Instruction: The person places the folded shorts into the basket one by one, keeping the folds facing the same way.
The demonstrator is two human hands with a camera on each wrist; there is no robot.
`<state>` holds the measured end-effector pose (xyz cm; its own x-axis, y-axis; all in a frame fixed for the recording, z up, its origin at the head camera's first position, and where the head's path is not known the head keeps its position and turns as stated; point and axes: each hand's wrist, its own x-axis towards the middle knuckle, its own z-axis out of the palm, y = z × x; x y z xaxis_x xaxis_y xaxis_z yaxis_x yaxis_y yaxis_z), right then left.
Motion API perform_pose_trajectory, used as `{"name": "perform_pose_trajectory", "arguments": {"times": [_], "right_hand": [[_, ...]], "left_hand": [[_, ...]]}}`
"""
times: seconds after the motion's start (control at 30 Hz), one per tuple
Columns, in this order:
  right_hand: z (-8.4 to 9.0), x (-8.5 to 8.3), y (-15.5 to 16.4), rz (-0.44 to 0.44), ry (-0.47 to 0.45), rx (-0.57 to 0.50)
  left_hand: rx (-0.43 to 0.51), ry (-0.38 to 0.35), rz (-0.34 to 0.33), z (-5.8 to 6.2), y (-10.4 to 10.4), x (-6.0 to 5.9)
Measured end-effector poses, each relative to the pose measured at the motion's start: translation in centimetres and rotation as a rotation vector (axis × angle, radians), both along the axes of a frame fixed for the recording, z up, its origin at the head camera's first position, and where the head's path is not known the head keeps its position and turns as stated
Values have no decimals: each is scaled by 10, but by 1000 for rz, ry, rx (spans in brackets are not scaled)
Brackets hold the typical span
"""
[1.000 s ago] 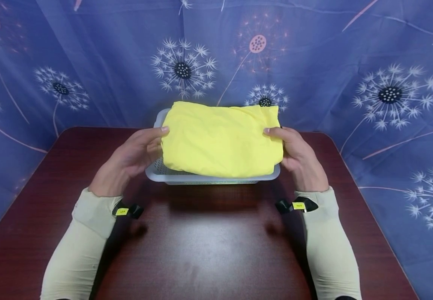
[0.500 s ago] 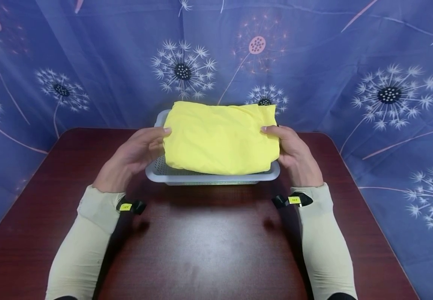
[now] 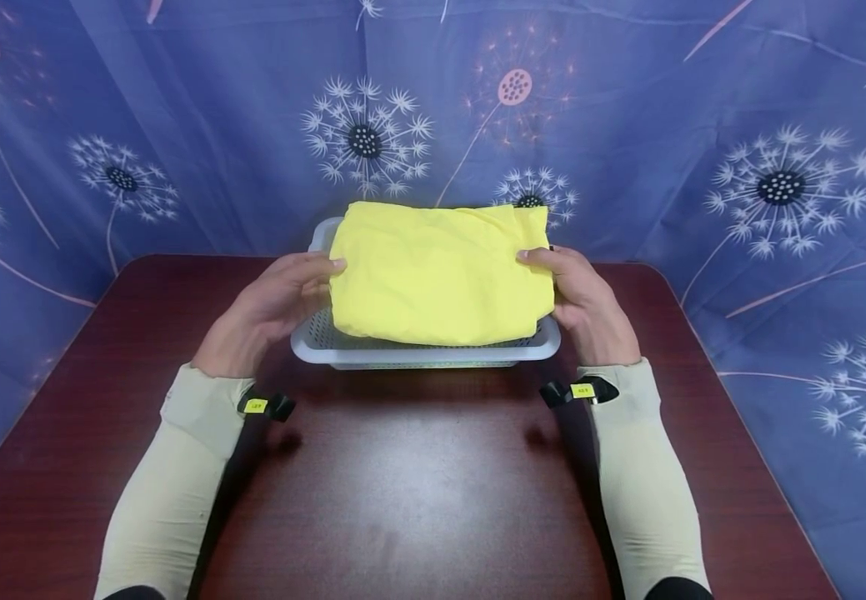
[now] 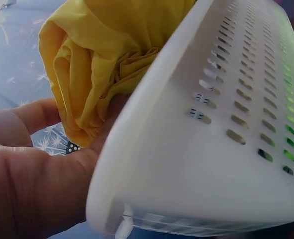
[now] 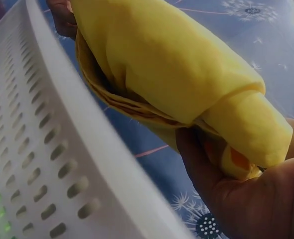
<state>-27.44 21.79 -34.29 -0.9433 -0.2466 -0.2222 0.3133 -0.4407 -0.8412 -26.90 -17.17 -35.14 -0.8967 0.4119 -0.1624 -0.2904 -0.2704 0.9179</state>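
A folded yellow cloth [image 3: 440,275] is held level over a light grey plastic basket [image 3: 425,357] with slotted walls. My left hand [image 3: 271,300] grips the cloth's left end, thumb on top and fingers beneath. At the opposite end my right hand [image 3: 586,296] holds it the same way. In the left wrist view the folds of the cloth [image 4: 94,59] bunch beside the basket rim [image 4: 137,119]. The right wrist view shows the cloth's rolled end [image 5: 251,129] in the right hand [image 5: 256,199], above the rim. The cloth hides most of the basket's inside.
The basket stands at the back of a dark red-brown table [image 3: 417,483], close to a blue curtain [image 3: 237,125] with dandelion prints. Black straps with small cameras [image 3: 278,407] sit on both wrists.
Both hands have shifted the cloth slightly away from me and lower toward the basket, and the right hand has come a little leftward. More of the basket's front interior shows.
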Motion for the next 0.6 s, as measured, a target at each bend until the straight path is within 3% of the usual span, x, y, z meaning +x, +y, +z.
{"name": "perform_pose_trajectory", "arguments": {"times": [0.6], "right_hand": [[-8, -5, -1, -1, 29, 142]], "left_hand": [[-130, 25, -11, -4, 0, -1]]}}
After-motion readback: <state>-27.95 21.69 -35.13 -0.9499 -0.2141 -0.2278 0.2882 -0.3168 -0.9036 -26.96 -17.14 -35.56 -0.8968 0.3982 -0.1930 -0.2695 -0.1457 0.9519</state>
